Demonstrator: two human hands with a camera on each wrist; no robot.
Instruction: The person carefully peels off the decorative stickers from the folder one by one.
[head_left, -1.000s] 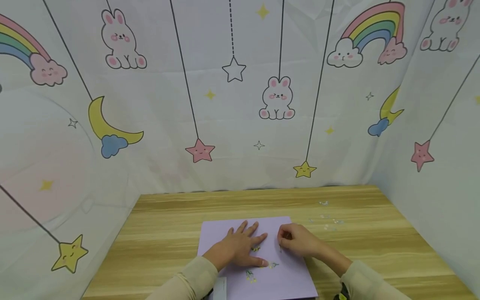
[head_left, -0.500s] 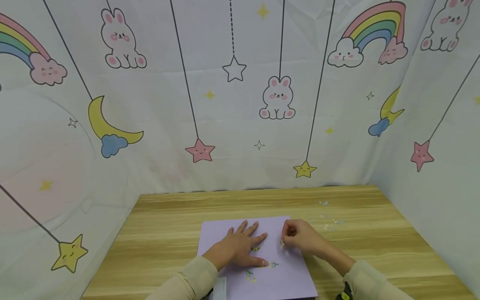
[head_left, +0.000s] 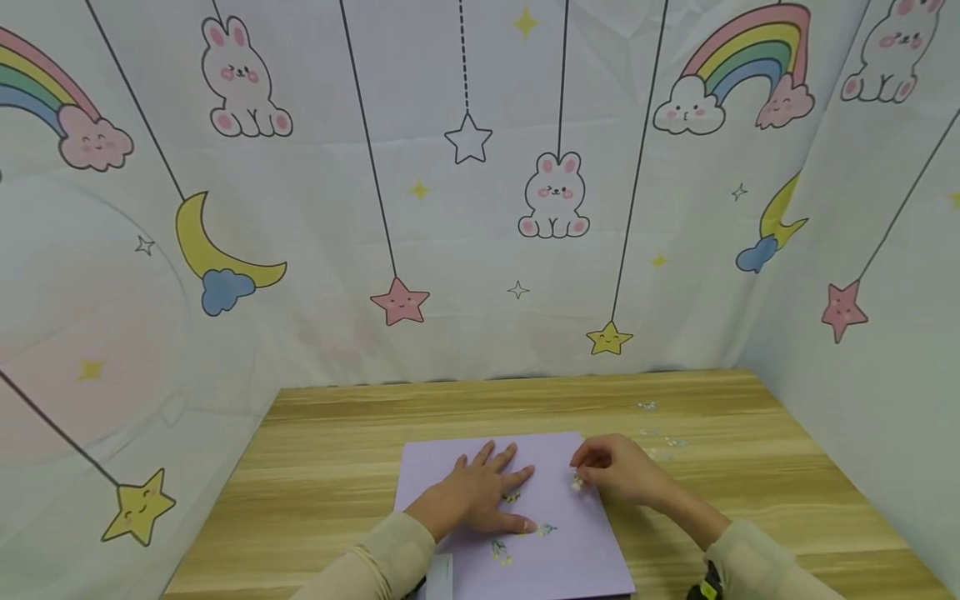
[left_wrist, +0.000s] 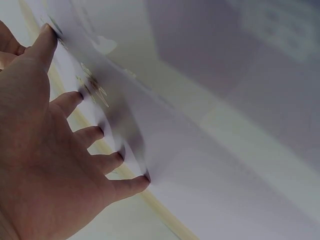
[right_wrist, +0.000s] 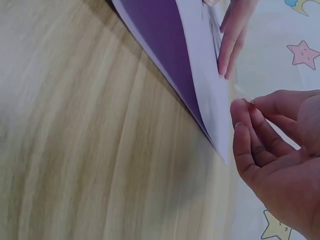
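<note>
A light purple sheet or folder (head_left: 577,562) lies on the wooden table. My left hand (head_left: 483,498) rests on it with fingers spread, and the fingertips touch the surface in the left wrist view. Small yellow-and-green flower stickers lie about that hand: one sticker (head_left: 501,552) below it, another (head_left: 546,530) by the thumb, and a third (head_left: 512,497) between thumb and forefinger. Over the sheet's upper right part, my right hand (head_left: 618,473) pinches a small pale flower sticker (head_left: 577,482) between thumb and fingertips. That sticker is barely visible in the right wrist view.
Several small clear or pale pieces (head_left: 667,443) are scattered on the table beyond my right hand, with a small cluster (head_left: 647,406) farther back. A pale grey strip (head_left: 440,577) shows beside my left sleeve. A printed curtain (head_left: 480,333) encloses the table's back and sides.
My right hand has shifted right and slightly away across the sheet, and the pinched flower sticker has come into clearer view. The left hand has stayed in place.
</note>
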